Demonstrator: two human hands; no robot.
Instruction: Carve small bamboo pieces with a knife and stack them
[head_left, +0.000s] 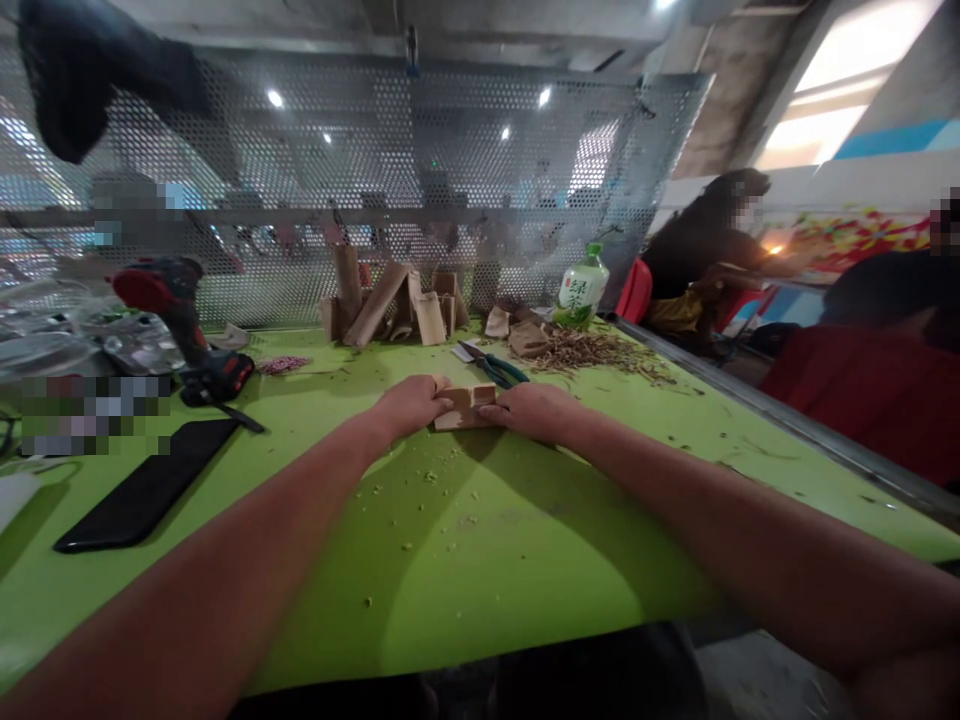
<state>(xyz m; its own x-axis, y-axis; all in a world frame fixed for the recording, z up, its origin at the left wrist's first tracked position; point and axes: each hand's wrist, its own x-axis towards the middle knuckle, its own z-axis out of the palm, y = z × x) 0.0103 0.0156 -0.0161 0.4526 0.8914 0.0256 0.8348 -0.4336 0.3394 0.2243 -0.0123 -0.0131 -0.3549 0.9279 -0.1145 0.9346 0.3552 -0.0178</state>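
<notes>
Between my hands, low over the green table (480, 560), is a small pale wooden block (459, 412) with a notch or a second piece at its upper right; I cannot tell which. My left hand (411, 405) grips its left end, thumb on the near face. At the right end my right hand (536, 410) pinches it the same way, fingers mostly hidden behind. Just beyond the block lie pliers (495, 366) with dark green handles. Pale wood crumbs dot the tabletop nearer to me.
Wood pieces (382, 305) stand against a perforated metal screen (450, 140). A green-capped bottle (583, 288) and a heap of shavings (585, 350) are at back right. To the left are a cordless drill (180, 330) and black case (150, 490). A person (697, 235) sits at right.
</notes>
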